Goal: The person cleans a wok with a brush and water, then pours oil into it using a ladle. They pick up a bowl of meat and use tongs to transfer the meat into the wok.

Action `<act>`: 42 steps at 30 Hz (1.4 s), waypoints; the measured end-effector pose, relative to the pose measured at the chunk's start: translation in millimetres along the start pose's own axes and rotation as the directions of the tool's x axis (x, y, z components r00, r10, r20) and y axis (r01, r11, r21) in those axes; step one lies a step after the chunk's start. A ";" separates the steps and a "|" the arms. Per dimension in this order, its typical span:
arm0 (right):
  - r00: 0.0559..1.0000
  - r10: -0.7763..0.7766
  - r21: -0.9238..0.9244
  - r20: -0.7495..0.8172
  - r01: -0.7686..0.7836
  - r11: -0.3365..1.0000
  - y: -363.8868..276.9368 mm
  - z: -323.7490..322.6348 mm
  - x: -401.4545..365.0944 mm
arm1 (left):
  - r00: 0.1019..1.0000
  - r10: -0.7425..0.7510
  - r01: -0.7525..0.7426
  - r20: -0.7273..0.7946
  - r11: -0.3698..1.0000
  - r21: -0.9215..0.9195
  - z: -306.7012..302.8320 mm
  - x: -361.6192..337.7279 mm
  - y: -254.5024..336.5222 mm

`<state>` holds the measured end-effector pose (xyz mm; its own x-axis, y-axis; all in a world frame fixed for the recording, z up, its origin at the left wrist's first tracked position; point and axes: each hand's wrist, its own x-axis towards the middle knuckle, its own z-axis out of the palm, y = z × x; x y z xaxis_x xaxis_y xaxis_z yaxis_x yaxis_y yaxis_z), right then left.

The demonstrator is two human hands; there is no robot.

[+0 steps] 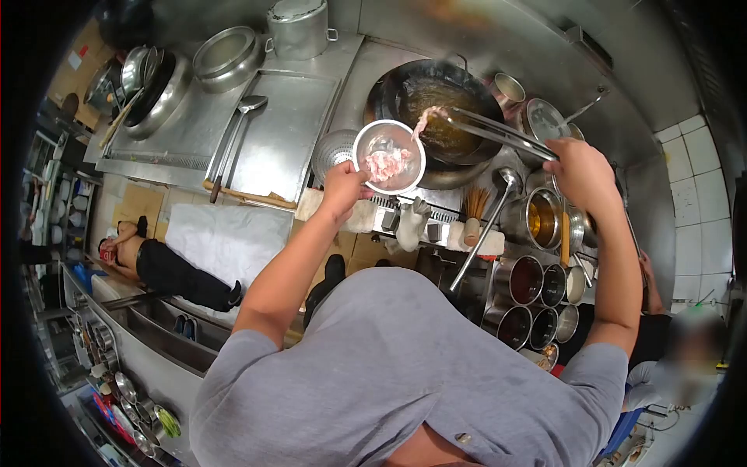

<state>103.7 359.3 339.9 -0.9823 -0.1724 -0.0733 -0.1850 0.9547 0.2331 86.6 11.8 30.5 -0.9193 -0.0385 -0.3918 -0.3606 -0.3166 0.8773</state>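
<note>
My left hand [342, 189] grips the rim of a white-walled metal bowl [415, 148] with pale pink raw meat pieces [387, 165] in it. The bowl is held up by the near left edge of a black wok [381, 97] containing brownish oil [436, 95]. Closed around a pair of long metal tongs [506, 134], my right hand [580, 175] is at the right of the wok. A strip of meat [426, 121] hangs at the tongs' far end, between the bowl and the oil.
Below the bowl is a perforated strainer [323, 159]. A ladle [486, 218] and a bamboo brush [474, 212] lie at the stove's front. Several sauce pots [520, 282] stand right. A tall pot [298, 31] is at the back. Other people are at left and far right.
</note>
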 end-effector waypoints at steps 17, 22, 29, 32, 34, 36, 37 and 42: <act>0.994 0.049 0.085 -0.096 -0.041 0.996 11.0 43.4 87.9 | 0.997 0.058 -0.062 -0.057 0.996 -0.067 -28.7 -20.9 5.4; 0.976 -0.197 0.039 -0.095 0.201 0.979 -27.6 -16.7 3.0 | 0.988 0.132 -0.133 -0.078 0.991 -0.006 -21.3 -13.6 16.0; 0.963 -0.268 -0.092 0.006 0.268 0.959 -54.5 10.7 -13.3 | 0.989 0.145 -0.147 0.029 0.984 0.099 2.7 -3.8 26.0; 0.975 -0.221 -0.073 0.035 0.223 0.972 -44.0 11.3 -16.7 | 0.994 0.109 -0.109 0.009 0.992 0.059 1.2 10.4 16.5; 0.980 -0.193 -0.069 0.055 0.197 0.978 -38.3 0.8 -21.4 | 0.997 0.074 -0.074 -0.003 0.997 0.022 1.2 14.4 14.8; 0.992 -0.130 -0.026 -0.004 0.129 0.991 -29.3 -10.6 -24.5 | 0.999 0.038 -0.038 -0.013 0.999 -0.017 2.8 15.4 14.0; 0.991 -0.135 -0.030 -0.007 0.134 0.990 -21.8 -10.4 -21.2 | 1.000 0.020 -0.020 -0.018 0.999 -0.030 3.7 13.9 15.1; 0.998 0.045 0.037 -0.035 -0.043 0.998 -0.4 13.4 32.3 | 0.999 -0.050 0.051 0.023 0.997 -0.059 -2.9 15.4 9.2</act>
<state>72.4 356.5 324.5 -0.9900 -0.1378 -0.0288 -0.1408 0.9696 0.1999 69.6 5.5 31.7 -0.9036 -0.0013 -0.4283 -0.3970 -0.3731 0.8386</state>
